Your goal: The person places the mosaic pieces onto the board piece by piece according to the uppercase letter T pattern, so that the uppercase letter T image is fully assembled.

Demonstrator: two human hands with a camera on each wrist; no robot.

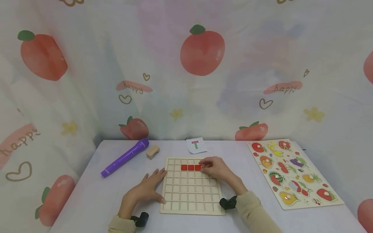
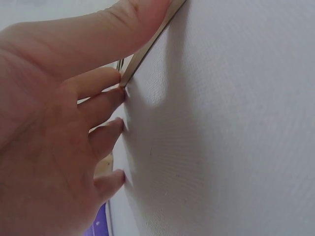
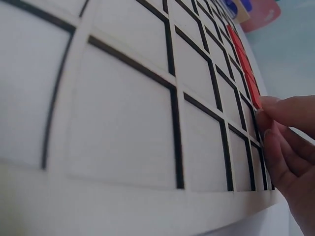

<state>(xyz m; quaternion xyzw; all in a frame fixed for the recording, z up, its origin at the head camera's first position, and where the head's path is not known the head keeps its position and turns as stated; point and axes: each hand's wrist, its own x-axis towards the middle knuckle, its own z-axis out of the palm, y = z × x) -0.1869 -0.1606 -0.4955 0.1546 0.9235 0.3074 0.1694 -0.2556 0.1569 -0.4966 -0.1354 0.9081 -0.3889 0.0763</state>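
Note:
A pale wooden grid board (image 1: 192,197) lies on the table with a short row of red square tiles (image 1: 190,167) in its second row from the back. My right hand (image 1: 217,168) reaches over the board's back right part. Its thumb and index finger pinch at the right end of the red row, on the last red tile (image 3: 254,93), partly hidden by the fingertips. At the board's left edge, my left hand (image 1: 147,189) rests with fingers spread, thumb near the front left corner. In the left wrist view, its fingertips (image 2: 118,96) touch the board's side (image 2: 142,54) and the tabletop.
Behind the board lies a paper card (image 1: 201,149) with a red and green T-shaped pattern. A purple toy microphone (image 1: 125,158) and a small wooden arch block (image 1: 152,151) lie at the back left. On the right is a fruit puzzle board (image 1: 294,174).

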